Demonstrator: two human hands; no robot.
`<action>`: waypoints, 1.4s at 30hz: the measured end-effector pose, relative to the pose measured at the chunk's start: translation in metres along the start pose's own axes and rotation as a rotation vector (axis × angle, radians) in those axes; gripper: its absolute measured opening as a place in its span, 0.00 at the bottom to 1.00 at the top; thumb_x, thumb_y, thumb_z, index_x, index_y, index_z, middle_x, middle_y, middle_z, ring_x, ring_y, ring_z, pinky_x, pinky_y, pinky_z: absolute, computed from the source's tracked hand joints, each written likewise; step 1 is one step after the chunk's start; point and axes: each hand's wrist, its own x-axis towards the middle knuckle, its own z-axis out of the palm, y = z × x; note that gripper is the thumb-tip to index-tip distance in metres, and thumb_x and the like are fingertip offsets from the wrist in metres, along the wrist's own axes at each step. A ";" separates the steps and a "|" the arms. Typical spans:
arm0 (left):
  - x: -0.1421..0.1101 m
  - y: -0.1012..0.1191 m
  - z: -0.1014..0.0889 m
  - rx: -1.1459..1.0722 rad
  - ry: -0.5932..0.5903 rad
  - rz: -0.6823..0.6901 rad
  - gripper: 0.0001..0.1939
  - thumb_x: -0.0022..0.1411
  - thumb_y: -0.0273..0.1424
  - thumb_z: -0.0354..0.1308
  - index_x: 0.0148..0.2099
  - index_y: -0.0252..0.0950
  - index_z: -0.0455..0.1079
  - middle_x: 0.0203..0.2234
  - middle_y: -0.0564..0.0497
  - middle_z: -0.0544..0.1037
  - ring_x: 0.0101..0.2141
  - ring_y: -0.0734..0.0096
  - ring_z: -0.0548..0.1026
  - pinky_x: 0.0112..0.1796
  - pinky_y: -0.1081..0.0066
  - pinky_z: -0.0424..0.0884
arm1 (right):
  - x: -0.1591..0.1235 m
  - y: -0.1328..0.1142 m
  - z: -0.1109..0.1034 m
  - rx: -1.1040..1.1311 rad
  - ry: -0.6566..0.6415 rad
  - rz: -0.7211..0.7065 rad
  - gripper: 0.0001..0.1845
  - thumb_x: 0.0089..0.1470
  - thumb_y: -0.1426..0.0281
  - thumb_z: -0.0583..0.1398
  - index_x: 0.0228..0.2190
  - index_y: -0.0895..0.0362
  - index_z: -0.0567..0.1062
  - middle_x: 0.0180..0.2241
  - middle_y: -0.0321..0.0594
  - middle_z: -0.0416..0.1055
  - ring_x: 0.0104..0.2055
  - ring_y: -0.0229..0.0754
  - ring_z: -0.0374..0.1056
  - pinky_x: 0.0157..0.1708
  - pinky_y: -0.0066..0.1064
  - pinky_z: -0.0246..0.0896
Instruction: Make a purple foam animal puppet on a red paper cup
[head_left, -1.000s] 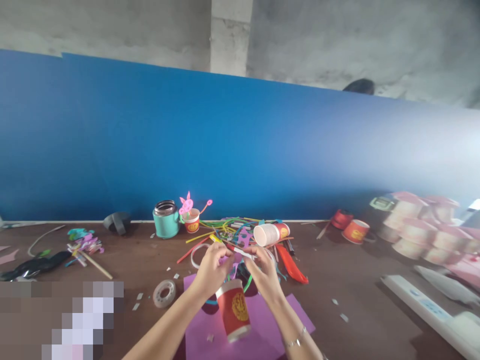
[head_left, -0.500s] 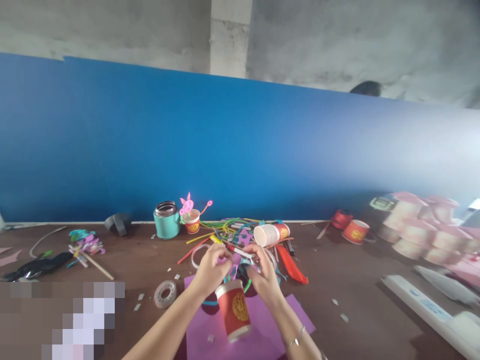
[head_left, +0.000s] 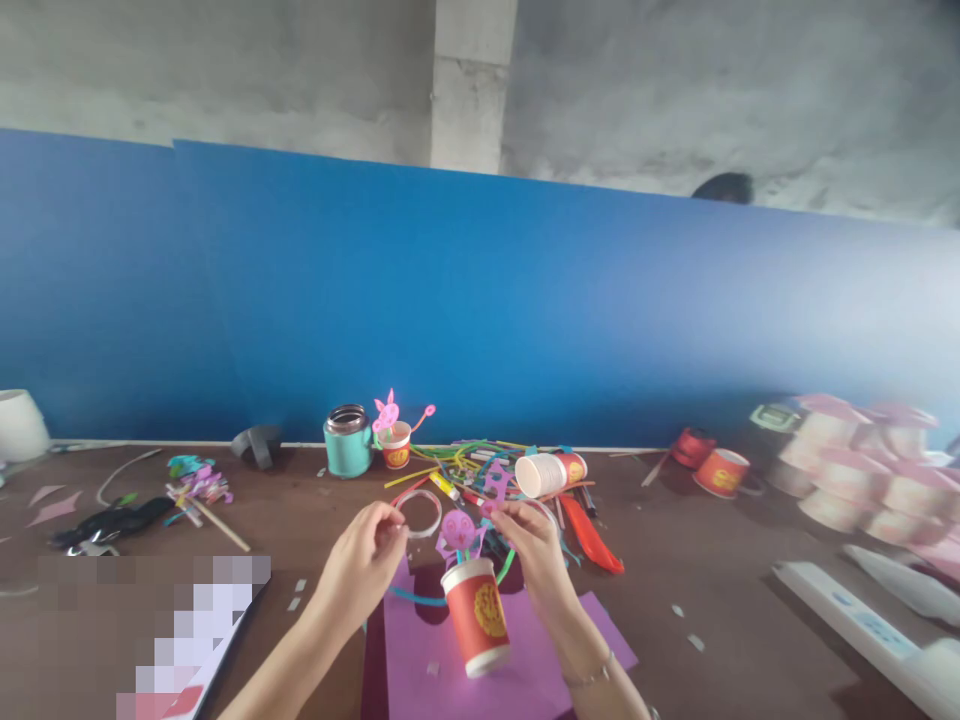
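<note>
A red paper cup point(head_left: 478, 620) with a yellow emblem stands tilted between my hands. From its top rises a pink-purple paper face point(head_left: 457, 532) on straw-like strips; a blue strip point(head_left: 420, 598) and a green strip point(head_left: 507, 568) stick out at its sides. My right hand point(head_left: 529, 540) pinches a small pink round paper piece point(head_left: 489, 509) beside the face. To the left of the cup, my left hand point(head_left: 369, 550) has its fingers pressed together next to a clear tape roll point(head_left: 420, 513). What those fingers hold, if anything, I cannot make out.
Purple sheet point(head_left: 420, 690) lies under the cup. Behind are a teal jar point(head_left: 348, 442), a cup with a pink paper figure point(head_left: 396, 446), stacked paper cups point(head_left: 540, 476), a glue stick point(head_left: 445, 486) and a red strip point(head_left: 592, 537). A power strip point(head_left: 847, 620) lies right.
My left hand has moved left, away from the cup, so the paper face now shows clearly. My right hand stays near the cup's right side. The view has shifted slightly.
</note>
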 end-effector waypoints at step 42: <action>-0.032 -0.020 0.067 -0.878 -0.040 -0.627 0.26 0.41 0.49 0.62 0.35 0.34 0.64 0.07 0.62 0.60 0.09 0.83 0.54 0.13 0.80 0.41 | 0.001 -0.002 0.062 -0.056 -0.397 0.112 0.11 0.45 0.67 0.61 0.33 0.59 0.76 0.26 0.39 0.73 0.25 0.38 0.67 0.25 0.28 0.59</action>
